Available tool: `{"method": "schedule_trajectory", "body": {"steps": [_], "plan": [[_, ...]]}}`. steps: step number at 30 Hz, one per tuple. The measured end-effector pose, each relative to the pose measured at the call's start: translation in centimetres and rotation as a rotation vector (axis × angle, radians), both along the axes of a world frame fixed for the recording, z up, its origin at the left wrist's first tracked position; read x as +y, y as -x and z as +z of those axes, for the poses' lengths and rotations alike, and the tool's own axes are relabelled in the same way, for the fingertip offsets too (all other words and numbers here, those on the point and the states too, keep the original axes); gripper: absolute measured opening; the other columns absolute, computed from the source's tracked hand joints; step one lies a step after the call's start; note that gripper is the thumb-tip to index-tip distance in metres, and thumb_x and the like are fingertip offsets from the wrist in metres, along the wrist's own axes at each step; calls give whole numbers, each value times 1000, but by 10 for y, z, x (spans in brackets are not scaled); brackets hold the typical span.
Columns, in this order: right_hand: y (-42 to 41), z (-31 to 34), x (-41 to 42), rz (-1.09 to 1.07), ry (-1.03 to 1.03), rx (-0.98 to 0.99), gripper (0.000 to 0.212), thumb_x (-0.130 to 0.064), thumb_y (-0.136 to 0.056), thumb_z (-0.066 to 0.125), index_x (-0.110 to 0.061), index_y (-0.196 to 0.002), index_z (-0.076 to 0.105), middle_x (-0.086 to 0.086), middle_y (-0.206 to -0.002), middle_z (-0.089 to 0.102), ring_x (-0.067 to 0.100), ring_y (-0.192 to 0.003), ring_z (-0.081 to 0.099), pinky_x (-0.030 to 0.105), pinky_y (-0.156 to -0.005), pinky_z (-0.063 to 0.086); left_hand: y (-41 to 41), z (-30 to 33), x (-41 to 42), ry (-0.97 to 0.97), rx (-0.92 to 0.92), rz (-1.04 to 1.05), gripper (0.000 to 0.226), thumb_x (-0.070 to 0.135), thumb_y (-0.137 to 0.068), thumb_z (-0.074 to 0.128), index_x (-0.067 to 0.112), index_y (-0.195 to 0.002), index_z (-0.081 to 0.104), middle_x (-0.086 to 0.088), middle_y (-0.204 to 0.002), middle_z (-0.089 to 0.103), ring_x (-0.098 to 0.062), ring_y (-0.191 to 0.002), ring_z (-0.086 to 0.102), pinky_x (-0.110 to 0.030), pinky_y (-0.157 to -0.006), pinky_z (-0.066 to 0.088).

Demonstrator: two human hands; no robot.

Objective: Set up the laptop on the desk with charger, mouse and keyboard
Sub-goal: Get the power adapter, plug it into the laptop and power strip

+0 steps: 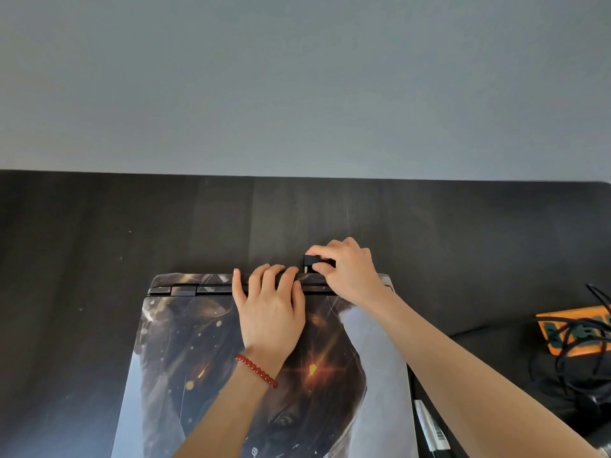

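A closed laptop (185, 355) with a dark printed skin on its lid lies on the black desk (99, 233), hinge edge away from me. My left hand (269, 312) rests flat on the lid, fingers over the rear edge. My right hand (347, 269) pinches a small black charger plug (310, 260) just behind the laptop's rear edge, its metal tip pointing down at the back of the laptop. No mouse or keyboard is in view.
At the right edge an orange power strip (572, 332) sits with black cables (575, 368) tangled over it. A grey wall (297, 87) rises behind the desk's far edge.
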State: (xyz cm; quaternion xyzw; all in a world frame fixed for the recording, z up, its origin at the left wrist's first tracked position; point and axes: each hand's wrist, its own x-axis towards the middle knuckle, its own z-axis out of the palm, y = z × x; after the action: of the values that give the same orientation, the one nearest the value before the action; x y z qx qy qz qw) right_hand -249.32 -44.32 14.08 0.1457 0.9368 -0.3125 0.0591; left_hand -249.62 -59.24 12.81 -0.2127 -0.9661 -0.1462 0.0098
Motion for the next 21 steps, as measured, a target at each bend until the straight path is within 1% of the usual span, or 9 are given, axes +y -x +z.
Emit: {"method": "schedule_trajectory", "body": {"steps": [2, 4, 5, 8, 13, 16, 18, 20, 21], "plan": [[-6, 0, -5, 5, -141, 95, 22, -19, -85, 60, -29, -105, 66, -3, -95, 66, 23, -97, 50, 38, -79, 29, 1, 2, 3, 3, -3, 11, 37, 29, -86, 34, 20, -96, 69, 0, -98, 70, -24, -99, 61, -59, -105, 28], [-14, -3, -11, -41, -281, 191, 19, -18, -79, 66, -28, -96, 69, -6, -85, 66, 23, -86, 56, 39, -73, 33, 3, 4, 8, -11, -12, 0, 35, 27, -83, 36, 20, -92, 69, 1, -95, 70, -23, -94, 62, -60, -103, 28], [-17, -4, -14, -74, -331, 232, 18, -18, -78, 67, -28, -93, 68, -7, -82, 66, 22, -82, 58, 38, -72, 32, 5, 5, 10, -23, -18, -9, 32, 26, -82, 39, 20, -90, 69, 2, -94, 69, -23, -93, 63, -60, -103, 28], [-21, -8, -19, -140, -407, 288, 17, -19, -78, 65, -29, -91, 67, -9, -80, 65, 21, -79, 57, 34, -73, 23, 8, 6, 14, -49, -43, -30, 25, 23, -79, 45, 21, -88, 69, 2, -92, 68, -22, -91, 62, -59, -104, 28], [-21, -9, -19, -244, -421, 284, 18, -19, -78, 66, -28, -93, 68, -8, -81, 66, 21, -79, 56, 33, -74, 21, 8, 5, 10, -46, -44, -82, 28, 23, -80, 43, 24, -92, 68, 4, -92, 67, -21, -92, 61, -59, -104, 28], [-20, -10, -20, -251, -412, 269, 17, -18, -78, 66, -28, -92, 68, -7, -81, 67, 22, -79, 57, 34, -74, 23, 7, 7, 12, -6, -38, -96, 35, 25, -84, 33, 20, -92, 68, 3, -91, 67, -21, -94, 61, -58, -105, 27], [-17, -8, -18, -249, -365, 215, 18, -19, -78, 67, -29, -92, 70, -6, -83, 68, 23, -82, 56, 35, -75, 22, 5, 7, 14, 14, -36, -92, 38, 26, -85, 29, 18, -91, 66, 3, -92, 66, -21, -95, 61, -58, -106, 26], [-11, -6, -14, -231, -268, 112, 19, -23, -82, 63, -34, -97, 69, -8, -91, 68, 22, -91, 53, 32, -74, 12, 5, 6, 15, -1, -35, -65, 35, 25, -85, 31, 18, -89, 66, 2, -91, 65, -21, -96, 60, -58, -107, 26], [-8, -6, -12, -207, -225, 62, 20, -25, -84, 60, -36, -99, 68, -9, -97, 67, 20, -96, 50, 31, -73, 11, 4, 5, 15, -14, -31, -48, 33, 24, -85, 34, 18, -88, 66, 2, -90, 65, -22, -96, 59, -58, -107, 26]]}}
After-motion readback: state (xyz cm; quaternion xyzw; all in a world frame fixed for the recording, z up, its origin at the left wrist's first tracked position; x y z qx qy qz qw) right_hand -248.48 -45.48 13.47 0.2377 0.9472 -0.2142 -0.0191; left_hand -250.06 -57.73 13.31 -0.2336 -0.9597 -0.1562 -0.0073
